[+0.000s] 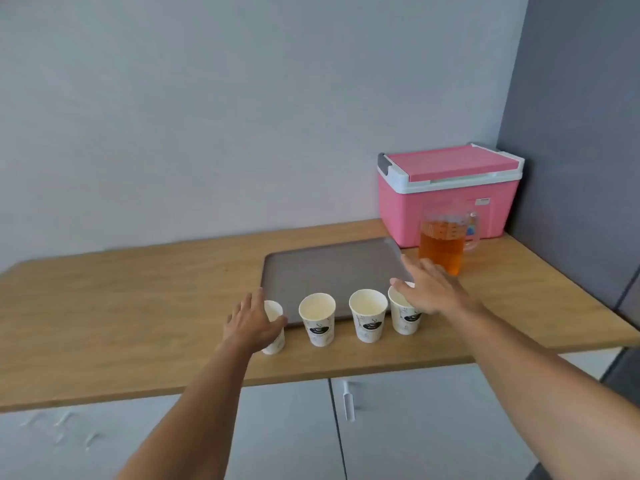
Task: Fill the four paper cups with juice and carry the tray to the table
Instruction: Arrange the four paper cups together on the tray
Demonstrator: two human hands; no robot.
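**Both hands open over the end cups**

Both bare forearms reach forward from the lower corners and narrow in toward the row of cups. The left hand [254, 323] sits low at the leftmost cup [276, 310], palm turned inward. Its fingers [247, 303] are loosely straight and point away, and its thumb lies across the front of the cup. I cannot tell whether it grips the cup or only touches it. The right hand [429, 289] hovers palm down over the rightmost cup [405, 318]. Its fingers [414, 270] are spread and straight, holding nothing, with the thumb above the cup's rim and the fingertips over the tray's right edge.

The second cup [317, 318] and third cup [368, 315] stand upright between the hands, white inside. All four cups make a line on the tabletop [138, 306], just in front of the near edge of the flat grey tray [329, 271].

The jug [446, 223], about half full of amber juice [440, 258], stands beside the tray's far right corner, just beyond the right fingertips. A pink cooler [408, 216] is close behind it in the corner of the wall. Bare wood stretches wide to the left of the tray, with a narrower strip between the cups and the front edge. Grey cabinet doors [277, 427] lie below that edge
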